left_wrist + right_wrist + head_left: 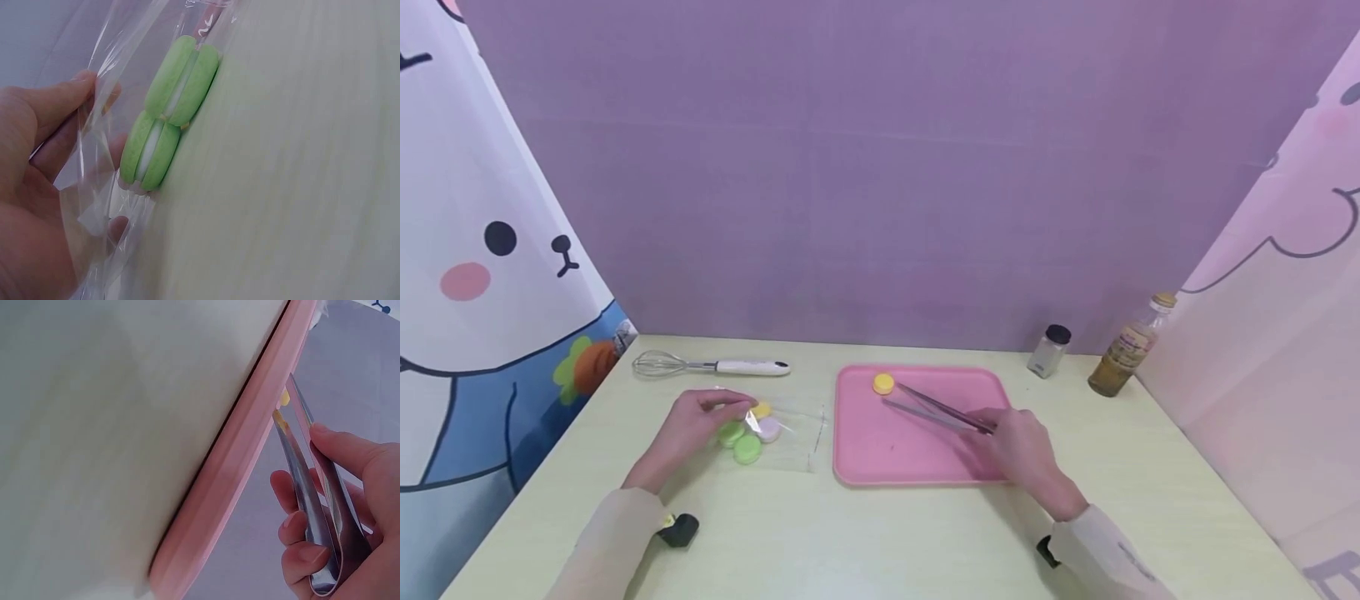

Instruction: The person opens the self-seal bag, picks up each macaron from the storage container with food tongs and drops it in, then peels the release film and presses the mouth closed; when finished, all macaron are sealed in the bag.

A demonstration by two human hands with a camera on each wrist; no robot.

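Observation:
My left hand (696,425) pinches the edge of a clear plastic bag (797,437) between thumb and fingers. Inside lie two green macarons (747,450), a lilac macaron (769,430) and a yellow macaron (762,410); the left wrist view shows the green macarons (181,81) side-on, with pale filling. Over the pink tray (865,454), my right hand (1026,446) grips metal tongs (955,412) by their sides, thumb on one arm and fingers on the other. Their tips stand apart, close to another yellow macaron (883,383) near the tray's back left corner.
Behind the bag lies a whisk (748,367) with a white handle. At the back right stand a small black-capped jar (1047,357) and a glass bottle (1122,354) of brown liquid. A purple backdrop (880,208) rises along the table's far edge.

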